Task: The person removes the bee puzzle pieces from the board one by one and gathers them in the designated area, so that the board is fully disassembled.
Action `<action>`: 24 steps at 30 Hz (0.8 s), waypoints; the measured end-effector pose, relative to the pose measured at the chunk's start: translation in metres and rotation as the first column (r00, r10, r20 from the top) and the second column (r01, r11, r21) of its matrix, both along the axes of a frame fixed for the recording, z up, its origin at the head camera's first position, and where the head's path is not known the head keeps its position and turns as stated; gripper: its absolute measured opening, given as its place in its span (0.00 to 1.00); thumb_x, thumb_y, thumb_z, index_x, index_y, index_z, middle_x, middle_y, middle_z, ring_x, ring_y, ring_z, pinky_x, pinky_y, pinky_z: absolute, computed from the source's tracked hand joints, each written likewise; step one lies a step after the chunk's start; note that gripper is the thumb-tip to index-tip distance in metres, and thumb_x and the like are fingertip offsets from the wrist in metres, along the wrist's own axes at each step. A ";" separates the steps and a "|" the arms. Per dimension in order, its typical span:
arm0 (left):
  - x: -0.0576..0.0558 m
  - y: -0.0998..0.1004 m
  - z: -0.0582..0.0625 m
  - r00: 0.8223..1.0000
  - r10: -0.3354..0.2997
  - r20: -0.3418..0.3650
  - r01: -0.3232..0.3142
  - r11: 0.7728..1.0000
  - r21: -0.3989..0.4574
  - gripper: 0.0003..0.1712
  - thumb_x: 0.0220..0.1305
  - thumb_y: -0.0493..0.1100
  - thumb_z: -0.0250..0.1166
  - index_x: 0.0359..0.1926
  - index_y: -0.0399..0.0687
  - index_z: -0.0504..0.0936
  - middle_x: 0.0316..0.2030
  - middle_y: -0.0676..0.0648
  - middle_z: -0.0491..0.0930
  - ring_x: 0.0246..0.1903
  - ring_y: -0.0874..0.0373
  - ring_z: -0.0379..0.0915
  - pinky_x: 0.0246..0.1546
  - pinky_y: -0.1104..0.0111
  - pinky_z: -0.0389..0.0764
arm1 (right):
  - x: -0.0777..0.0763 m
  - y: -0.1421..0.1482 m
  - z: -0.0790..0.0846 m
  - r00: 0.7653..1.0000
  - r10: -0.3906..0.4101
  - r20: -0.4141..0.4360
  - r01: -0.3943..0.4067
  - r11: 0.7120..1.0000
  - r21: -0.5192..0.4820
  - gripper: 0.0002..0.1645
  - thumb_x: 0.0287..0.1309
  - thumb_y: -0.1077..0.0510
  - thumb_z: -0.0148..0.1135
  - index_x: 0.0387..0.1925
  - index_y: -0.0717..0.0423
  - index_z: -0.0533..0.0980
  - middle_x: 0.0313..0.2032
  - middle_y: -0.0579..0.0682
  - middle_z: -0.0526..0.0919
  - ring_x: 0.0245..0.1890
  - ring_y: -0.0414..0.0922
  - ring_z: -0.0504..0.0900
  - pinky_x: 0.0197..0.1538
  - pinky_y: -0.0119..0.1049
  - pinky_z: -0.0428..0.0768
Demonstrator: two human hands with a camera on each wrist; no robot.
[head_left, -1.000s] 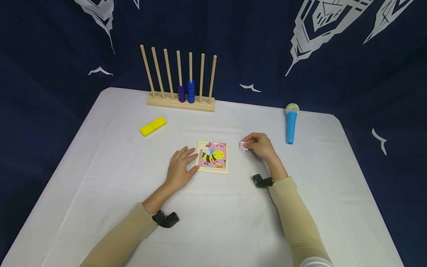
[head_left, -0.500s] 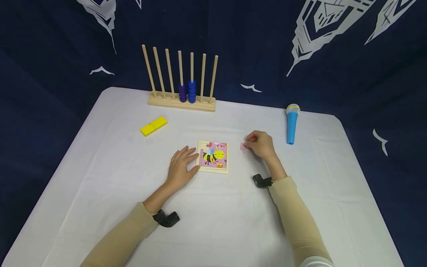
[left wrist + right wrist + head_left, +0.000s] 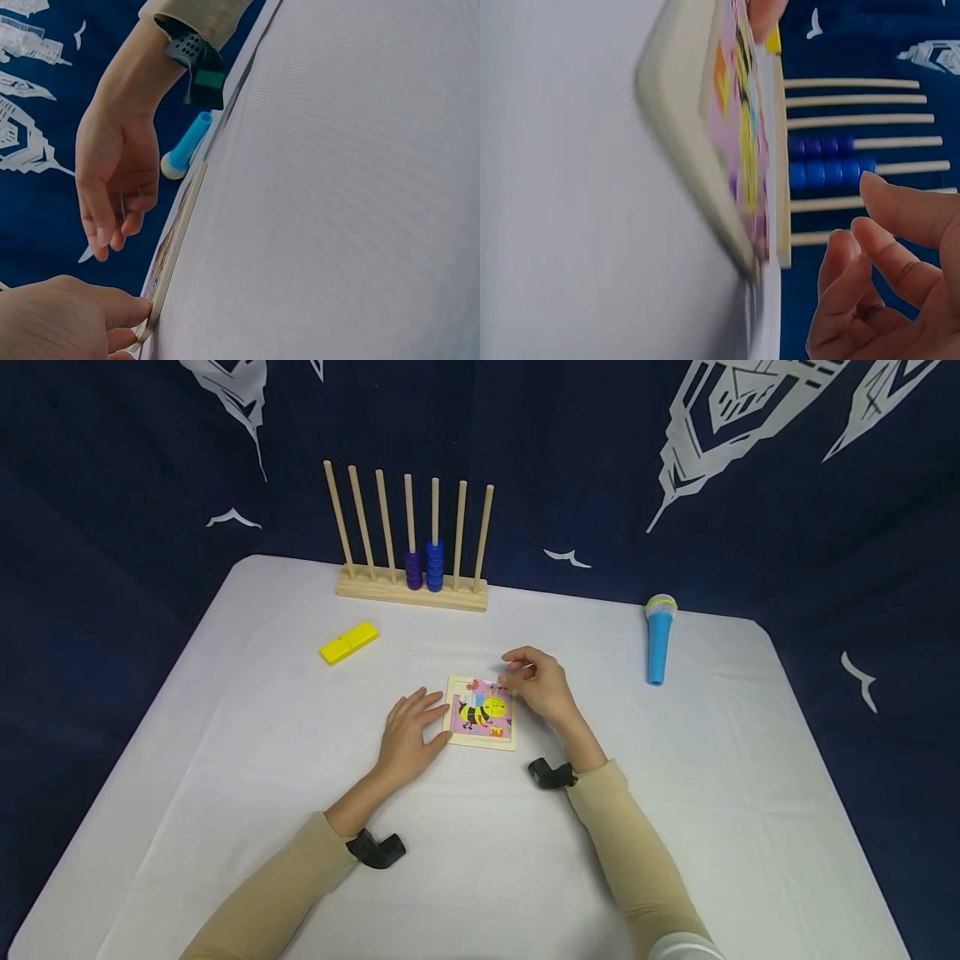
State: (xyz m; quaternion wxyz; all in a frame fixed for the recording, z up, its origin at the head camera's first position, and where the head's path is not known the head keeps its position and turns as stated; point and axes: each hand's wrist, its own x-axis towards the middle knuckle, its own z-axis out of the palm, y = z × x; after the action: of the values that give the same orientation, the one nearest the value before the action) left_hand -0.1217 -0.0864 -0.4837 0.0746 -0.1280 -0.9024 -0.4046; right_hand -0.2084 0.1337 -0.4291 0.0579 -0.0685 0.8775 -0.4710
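Note:
A small square wooden puzzle (image 3: 482, 714) with a yellow-and-black bee on pink lies on the table. My left hand (image 3: 408, 735) rests at its left side, fingers spread, with thumb and fingertips right at the frame. My right hand (image 3: 542, 685) is raised over the puzzle's upper right corner, its fingers bent. A thin pale edge, seemingly a puzzle piece (image 3: 123, 206), shows between its thumb and fingers in the left wrist view; the rest is hidden. The right wrist view shows the bent fingers (image 3: 844, 277) beside the puzzle frame.
A wooden rack with upright pegs (image 3: 412, 597) stands at the back, purple and blue beads on two pegs. A yellow block (image 3: 348, 643) lies left of centre. The blue toy microphone (image 3: 657, 643) lies at right. A dark patterned cloth (image 3: 600, 460) hangs behind the table.
My right hand has moved left from the table right of the puzzle to its upper right corner. The pink piece no longer shows at its former spot. My left hand has stayed put.

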 end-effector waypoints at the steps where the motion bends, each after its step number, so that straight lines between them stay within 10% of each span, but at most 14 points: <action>1: 0.000 0.000 0.000 1.000 0.000 0.002 0.000 1.000 -0.002 0.25 0.56 0.36 0.70 0.55 0.32 0.80 0.64 0.37 0.72 0.71 0.40 0.56 0.73 0.45 0.47 | 0.000 -0.004 0.000 1.000 0.012 0.003 -0.012 1.000 -0.008 0.20 0.55 0.63 0.68 0.51 0.61 0.78 0.44 0.57 0.78 0.33 0.46 0.73 0.31 0.28 0.73; 24: 0.001 0.000 -0.001 1.000 -0.008 -0.007 0.008 1.000 -0.017 0.25 0.57 0.37 0.70 0.56 0.34 0.80 0.64 0.38 0.72 0.71 0.40 0.56 0.72 0.44 0.49 | 0.005 -0.024 -0.018 0.999 0.047 0.021 -0.048 0.998 0.038 0.19 0.54 0.62 0.70 0.49 0.57 0.80 0.45 0.55 0.79 0.33 0.45 0.72 0.35 0.30 0.73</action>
State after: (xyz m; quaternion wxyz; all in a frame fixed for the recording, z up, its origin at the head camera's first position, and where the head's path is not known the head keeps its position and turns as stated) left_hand -0.1211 -0.0867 -0.4850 0.0749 -0.1335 -0.9051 -0.3966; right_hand -0.2032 0.1101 -0.4473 0.0791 -0.0835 0.8840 -0.4532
